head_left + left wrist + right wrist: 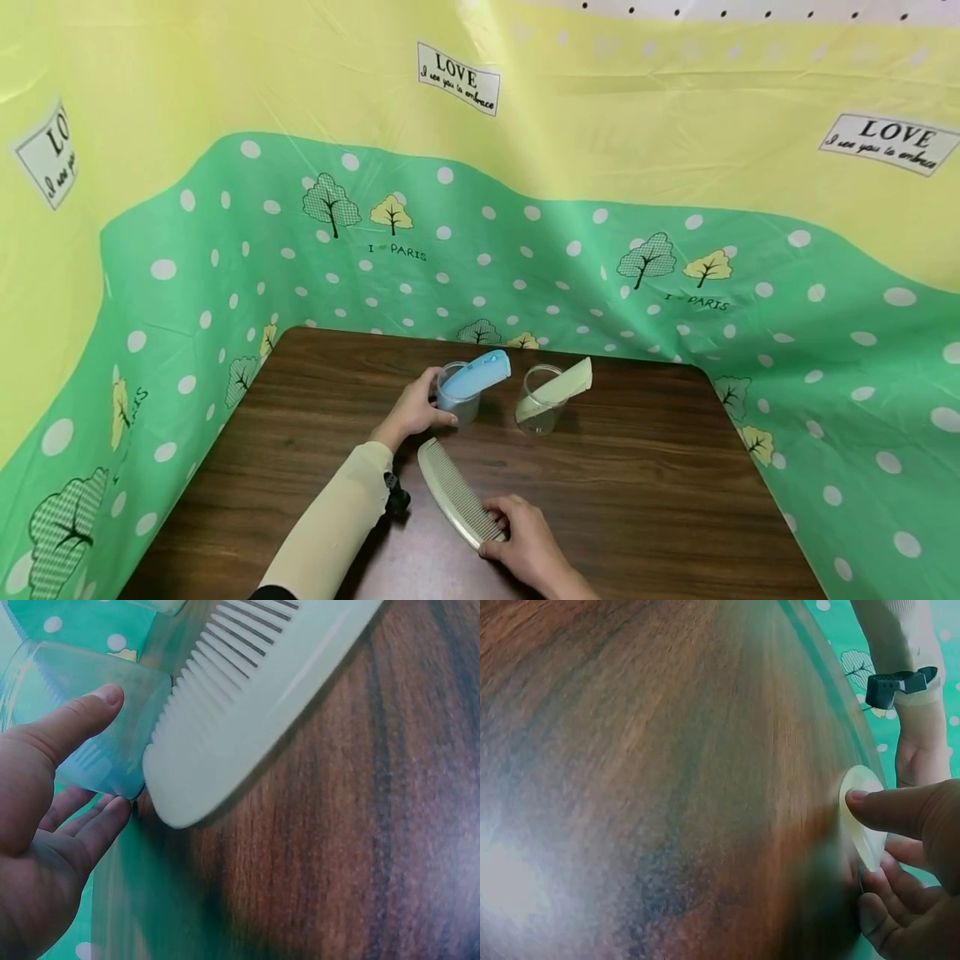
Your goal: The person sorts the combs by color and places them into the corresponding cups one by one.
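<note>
My left hand (417, 410) grips a clear plastic cup (459, 407) from its left side, thumb in front and fingers around the far side. A blue comb (477, 374) leans in that cup, its end sticking out to the upper right. With my right hand (527, 542) I pinch one end of a large pale comb (453, 490) between thumb and fingers. In the left wrist view the pale comb's far end (196, 776) lies close by the cup; whether they touch I cannot tell. The held end (864, 817) shows under my right thumb.
Right of the held cup stands a second clear cup (537, 422) with a pale yellow-green comb (562, 387) leaning in it. The brown wooden table (637, 500) is bordered by a patterned green and yellow cloth (525, 275). A black wrist camera (396, 495) sits on my left forearm.
</note>
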Motion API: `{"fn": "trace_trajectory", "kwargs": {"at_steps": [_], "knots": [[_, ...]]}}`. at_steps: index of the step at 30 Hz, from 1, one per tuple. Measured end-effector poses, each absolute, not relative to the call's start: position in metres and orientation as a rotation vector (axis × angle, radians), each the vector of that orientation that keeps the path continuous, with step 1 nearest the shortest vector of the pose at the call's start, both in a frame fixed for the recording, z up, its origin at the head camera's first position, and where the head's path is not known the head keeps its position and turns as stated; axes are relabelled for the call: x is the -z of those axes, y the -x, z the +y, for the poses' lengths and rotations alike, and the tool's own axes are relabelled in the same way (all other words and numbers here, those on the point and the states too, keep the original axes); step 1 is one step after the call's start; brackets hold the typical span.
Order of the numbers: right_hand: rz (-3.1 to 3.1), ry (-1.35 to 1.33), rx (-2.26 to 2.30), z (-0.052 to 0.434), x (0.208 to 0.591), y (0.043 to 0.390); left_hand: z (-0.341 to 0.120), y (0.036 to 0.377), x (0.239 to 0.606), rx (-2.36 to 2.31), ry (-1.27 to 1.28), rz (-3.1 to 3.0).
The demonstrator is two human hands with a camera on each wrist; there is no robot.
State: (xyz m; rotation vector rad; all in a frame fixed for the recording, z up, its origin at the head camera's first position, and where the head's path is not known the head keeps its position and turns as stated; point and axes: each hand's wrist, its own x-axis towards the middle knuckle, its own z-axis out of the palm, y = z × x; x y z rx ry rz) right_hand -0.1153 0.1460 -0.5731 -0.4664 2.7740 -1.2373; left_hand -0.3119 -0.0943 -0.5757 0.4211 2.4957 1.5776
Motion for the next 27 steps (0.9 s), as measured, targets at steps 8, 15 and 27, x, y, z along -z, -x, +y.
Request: {"fn": "trace_trajectory", "kwargs": {"at_steps": [8,15,27], "knots": [[2.76,0.451,1.327,0.153,0.574,0.117,-0.094,0.311,0.578,-1.636,-0.395,2.463],[2.789,0.46,1.37,0.163,0.57,0.121,-0.094,0.312,0.577,-1.636,-0.385,2.461],[2.683,0.375,1.455,0.181,0.56,0.129,-0.094,0.314,0.579,-1.623,-0.393,2.463]]}}
